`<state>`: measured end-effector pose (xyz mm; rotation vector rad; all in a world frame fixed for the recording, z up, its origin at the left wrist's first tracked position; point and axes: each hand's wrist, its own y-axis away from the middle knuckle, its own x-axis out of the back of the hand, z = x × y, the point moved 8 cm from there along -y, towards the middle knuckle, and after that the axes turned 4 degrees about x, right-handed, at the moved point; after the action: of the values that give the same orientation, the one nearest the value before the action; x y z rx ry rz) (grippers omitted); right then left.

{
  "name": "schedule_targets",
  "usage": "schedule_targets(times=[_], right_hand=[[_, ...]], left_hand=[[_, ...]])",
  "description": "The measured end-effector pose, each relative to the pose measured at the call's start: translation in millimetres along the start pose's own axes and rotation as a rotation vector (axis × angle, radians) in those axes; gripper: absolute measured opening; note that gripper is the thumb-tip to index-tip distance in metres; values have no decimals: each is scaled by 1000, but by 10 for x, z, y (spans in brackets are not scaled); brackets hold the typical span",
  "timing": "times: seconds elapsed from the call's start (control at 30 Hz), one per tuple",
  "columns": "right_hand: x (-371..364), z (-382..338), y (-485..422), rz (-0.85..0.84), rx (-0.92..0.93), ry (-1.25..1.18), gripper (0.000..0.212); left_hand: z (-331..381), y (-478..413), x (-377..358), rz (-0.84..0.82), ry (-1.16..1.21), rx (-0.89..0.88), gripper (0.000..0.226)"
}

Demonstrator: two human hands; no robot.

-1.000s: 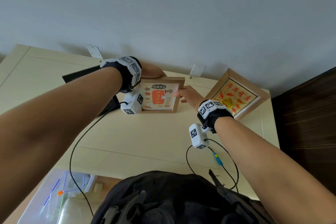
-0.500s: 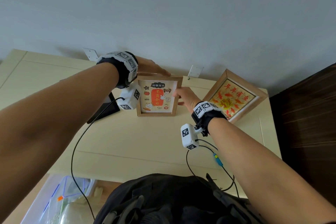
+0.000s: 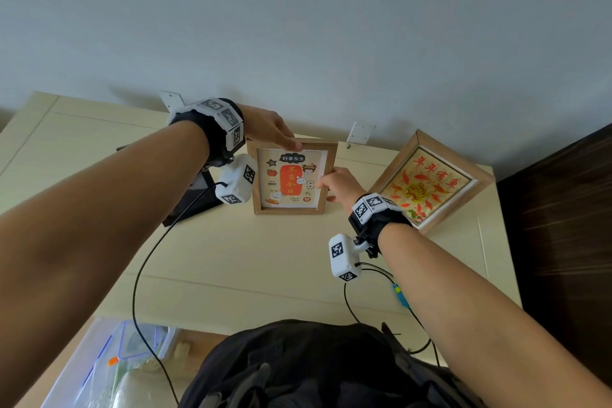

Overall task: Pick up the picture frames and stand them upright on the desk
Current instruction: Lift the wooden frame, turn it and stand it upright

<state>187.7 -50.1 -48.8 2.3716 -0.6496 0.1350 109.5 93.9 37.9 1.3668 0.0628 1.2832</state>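
A small wooden picture frame (image 3: 293,179) with a cartoon print and an orange panel stands upright near the back of the cream desk (image 3: 248,252). My left hand (image 3: 271,131) rests over its top left corner. My right hand (image 3: 341,187) pinches its right edge. A second wooden frame (image 3: 433,184) with red characters and goldfish stands upright at the back right, angled towards me. A dark frame (image 3: 195,199) lies behind my left wrist, mostly hidden by the arm.
The grey wall (image 3: 298,26) runs right behind the desk, with two white brackets (image 3: 361,132) on it. A dark wooden cabinet (image 3: 563,225) borders the desk on the right. A clear plastic bin (image 3: 109,364) sits below the desk's front left edge. Cables hang from both wrist devices.
The cartoon frame has been tipped from a leaning, landscape-looking pose to standing upright on the desk. Both hands stayed on it, the left moving to its top.
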Motion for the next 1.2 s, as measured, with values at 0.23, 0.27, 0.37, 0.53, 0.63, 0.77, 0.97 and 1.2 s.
schedule_targets(times=[0.23, 0.27, 0.37, 0.53, 0.63, 0.77, 0.97, 1.2], right_hand=[[-34, 13, 6, -44, -25, -122, 24], [-20, 8, -5, -35, -18, -121, 23], [-16, 31, -32, -17, -11, -183, 18], [58, -4, -154, 49, -14, -245, 20], [85, -92, -198, 47, -15, -228, 18], [139, -191, -318, 94, -14, -243, 16], [169, -252, -366, 101, -33, -204, 22], [190, -154, -252, 110, 28, -108, 50]], left_hand=[[130, -25, -32, -11, -121, 68, 50], [181, -26, -49, -30, -145, 59, 49], [313, -10, -44, -53, -185, 19, 44], [418, -75, 133, 27, -228, -12, 43], [403, -146, 215, 80, -184, -2, 43], [443, -196, 378, 174, -123, -33, 39], [386, -251, 447, 237, -72, -69, 37], [366, -141, 494, 465, 86, -171, 32]])
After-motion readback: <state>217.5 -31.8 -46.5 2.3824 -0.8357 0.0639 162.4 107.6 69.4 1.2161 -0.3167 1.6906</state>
